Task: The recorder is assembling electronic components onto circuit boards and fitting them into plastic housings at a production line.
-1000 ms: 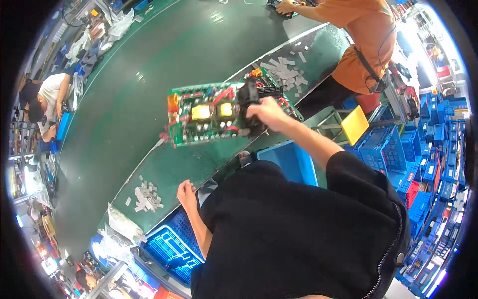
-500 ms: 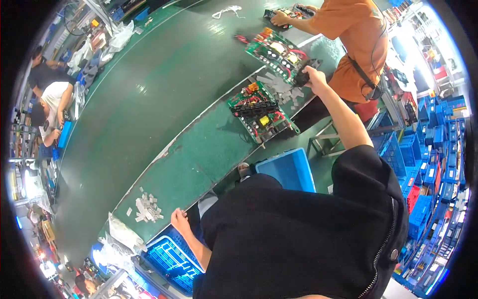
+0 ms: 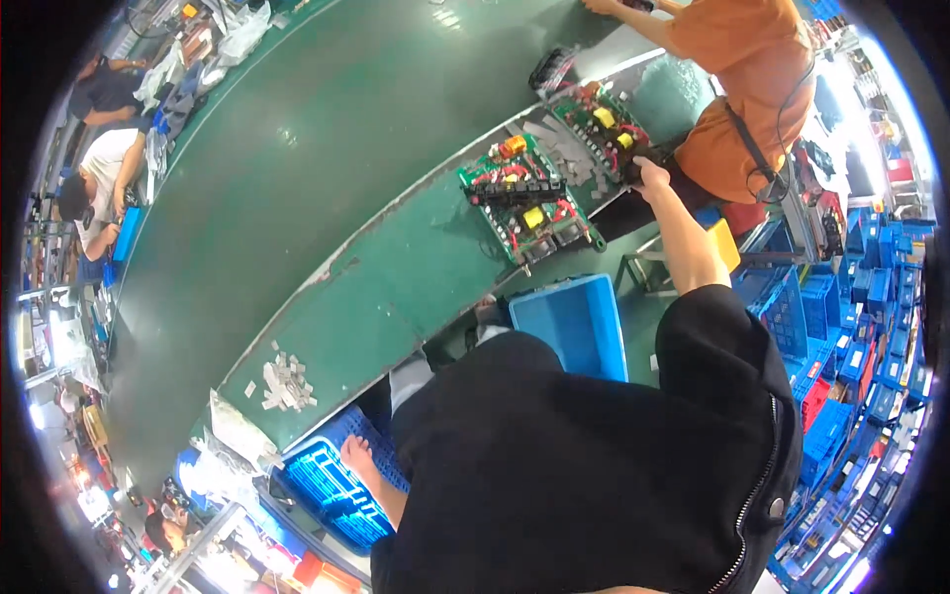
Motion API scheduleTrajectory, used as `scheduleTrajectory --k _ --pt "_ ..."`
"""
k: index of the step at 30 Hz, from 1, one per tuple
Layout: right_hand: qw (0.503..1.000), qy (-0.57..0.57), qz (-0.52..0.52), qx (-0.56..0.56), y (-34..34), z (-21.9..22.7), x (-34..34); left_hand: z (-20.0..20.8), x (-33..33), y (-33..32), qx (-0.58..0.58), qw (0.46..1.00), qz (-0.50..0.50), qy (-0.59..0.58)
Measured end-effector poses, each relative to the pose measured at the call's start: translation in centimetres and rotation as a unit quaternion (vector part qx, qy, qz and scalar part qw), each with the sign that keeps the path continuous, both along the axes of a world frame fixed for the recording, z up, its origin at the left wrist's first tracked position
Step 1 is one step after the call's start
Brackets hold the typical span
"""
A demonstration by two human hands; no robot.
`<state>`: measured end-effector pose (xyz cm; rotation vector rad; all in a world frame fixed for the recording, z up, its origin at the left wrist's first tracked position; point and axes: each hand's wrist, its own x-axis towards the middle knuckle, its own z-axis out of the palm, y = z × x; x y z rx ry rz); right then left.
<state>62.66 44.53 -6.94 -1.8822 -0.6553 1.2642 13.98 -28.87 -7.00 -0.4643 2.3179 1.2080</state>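
Green table (image 3: 356,188): curving across the view, its near strip bearing two boards.
Person in orange shirt (image 3: 742,59): standing beyond the boards, reaching toward the table's upper end.
Blue basket (image 3: 378,434): standing against the table's lower left edge.
Blue bin (image 3: 609,332): sitting open below the boards.
Near circuit board (image 3: 535,218): lying at the strip's edge, a black bar (image 3: 515,191) crossing it; no hand touching.
Far circuit board (image 3: 605,118): apparently resting on the strip, just beyond the near one.
Right hand (image 3: 651,175): pinching the far board's dark near end, fingertips partly hidden; judged to be positioning it. Next move is calling for a steady, level grip and clearance from its neighbour.
Left hand (image 3: 356,455): hanging over the basket, fingers curling; cannot tell whether it is holding anything.
Pale pieces (image 3: 287,384): lying heaped on the strip's lower left.
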Motion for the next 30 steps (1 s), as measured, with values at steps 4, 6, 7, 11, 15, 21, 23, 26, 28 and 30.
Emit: scheduleTrajectory --k 4,6,7,11,15,21,23,26,28,30 --pt "0.968 -0.197 -0.049 0.15 -7.3 -0.5 -3.6 -1.2 1.2 -1.3 0.033 0.999 0.006 0.01" --pt "0.936 -0.286 -0.03 0.203 -13.0 -1.1 -5.2 -3.0 1.3 -1.9 0.059 0.998 0.02 0.009" --pt "0.95 -0.184 -0.046 0.249 -17.0 0.0 -8.6 -3.7 1.9 -3.0 0.061 0.998 0.032 0.008" --pt "0.981 0.162 -0.046 -0.091 -25.2 1.5 -14.5 -5.1 2.5 -1.4 0.072 0.997 0.031 -0.024" --pt "0.987 0.125 0.061 -0.085 -24.5 1.6 -16.7 -6.3 1.8 -0.8 0.051 0.998 0.023 -0.031" --pt "0.956 0.275 0.072 -0.077 -22.5 1.6 -15.8 -6.8 2.0 0.0 0.089 0.995 0.049 -0.021" --pt "0.963 0.235 0.089 -0.094 -21.0 1.1 -14.6 -6.6 2.2 0.4 0.109 0.993 0.035 -0.02" --pt "0.964 0.234 0.09 -0.094 -21.1 1.0 -14.6 -6.2 2.8 -0.3 0.093 0.995 0.007 -0.029" --pt "0.957 0.241 0.137 -0.088 -21.2 0.8 -14.1 -5.5 2.7 -1.0 0.084 0.995 0.023 -0.042" --pt "0.959 0.245 0.12 -0.077 -21.7 1.1 -13.7 -4.4 2.0 -1.6 0.068 0.997 0.019 -0.041"
